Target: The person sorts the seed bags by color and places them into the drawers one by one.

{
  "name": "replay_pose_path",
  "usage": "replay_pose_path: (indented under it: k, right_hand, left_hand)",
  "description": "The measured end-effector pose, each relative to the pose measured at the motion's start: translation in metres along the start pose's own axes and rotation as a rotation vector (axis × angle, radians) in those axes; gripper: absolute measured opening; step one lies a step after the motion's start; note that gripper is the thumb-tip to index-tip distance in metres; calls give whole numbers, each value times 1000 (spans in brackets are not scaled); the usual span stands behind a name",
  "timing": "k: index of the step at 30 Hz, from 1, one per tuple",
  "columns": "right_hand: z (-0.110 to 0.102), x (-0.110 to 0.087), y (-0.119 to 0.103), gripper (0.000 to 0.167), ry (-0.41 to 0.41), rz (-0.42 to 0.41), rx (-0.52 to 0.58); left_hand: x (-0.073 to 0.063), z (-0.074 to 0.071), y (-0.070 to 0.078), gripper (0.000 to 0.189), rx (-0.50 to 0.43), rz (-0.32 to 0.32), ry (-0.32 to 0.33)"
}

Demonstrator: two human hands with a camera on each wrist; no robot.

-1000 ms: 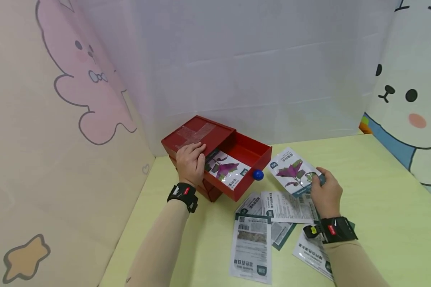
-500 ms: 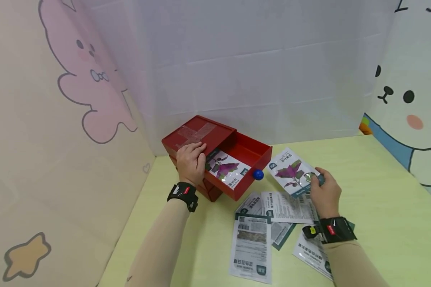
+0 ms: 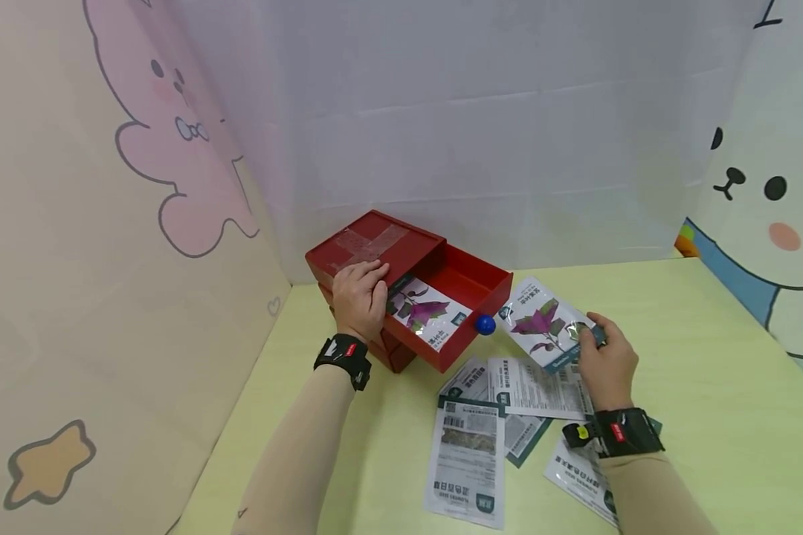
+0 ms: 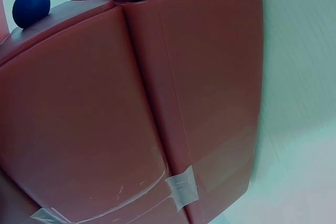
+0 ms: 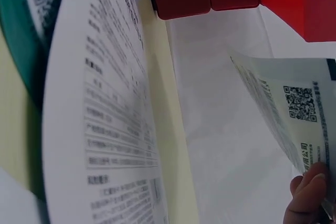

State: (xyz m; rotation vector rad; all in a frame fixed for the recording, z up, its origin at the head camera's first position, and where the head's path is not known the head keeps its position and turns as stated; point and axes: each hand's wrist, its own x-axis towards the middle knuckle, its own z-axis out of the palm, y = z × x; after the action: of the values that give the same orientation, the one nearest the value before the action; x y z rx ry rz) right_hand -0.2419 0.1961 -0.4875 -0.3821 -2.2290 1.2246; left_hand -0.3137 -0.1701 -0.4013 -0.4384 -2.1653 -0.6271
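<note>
My left hand (image 3: 360, 301) rests on the near top edge of a red drawer box (image 3: 391, 245), fingers over its top. The box's upper drawer (image 3: 471, 273) is pulled out, its blue knob (image 3: 485, 325) facing right. Inside it lies a seed packet (image 3: 430, 312) with a purple flower. To the right, my right hand (image 3: 609, 364) pinches another flower seed packet (image 3: 545, 323) by its lower right corner, thumb on top. That packet's far left corner is close to the knob. In the right wrist view, the held packet (image 5: 294, 103) shows its printed back and a QR code.
Several seed packets lie printed side up on the yellow table (image 3: 723, 416), among them a packet (image 3: 467, 461) in front and a packet (image 3: 538, 386) under the held one. A packet (image 3: 582, 475) lies partly under the right wrist. A pale curtain (image 3: 482, 148) hangs behind the box.
The head view has shifted slightly. The held packet has edged a little closer to the drawer; the left hand stays on the box and the drawer stays pulled out.
</note>
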Motion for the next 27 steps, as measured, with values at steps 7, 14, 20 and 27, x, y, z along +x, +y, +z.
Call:
replay_pose_path:
  k: [7, 14, 20, 27]
  right_hand:
    - [3, 6, 6, 32, 74, -3, 25]
    - [2, 6, 4, 35, 34, 47, 113]
    - [1, 6, 3, 38, -3, 84, 179]
    - [-3, 5, -1, 41, -10, 130, 224]
  left_hand:
    - [0, 5, -3, 39, -3, 12, 3]
    - [0, 6, -4, 40, -5, 5, 3]
    - [-1, 5, -4, 40, -10, 6, -6]
    - [-1, 5, -3, 40, 1, 3, -6]
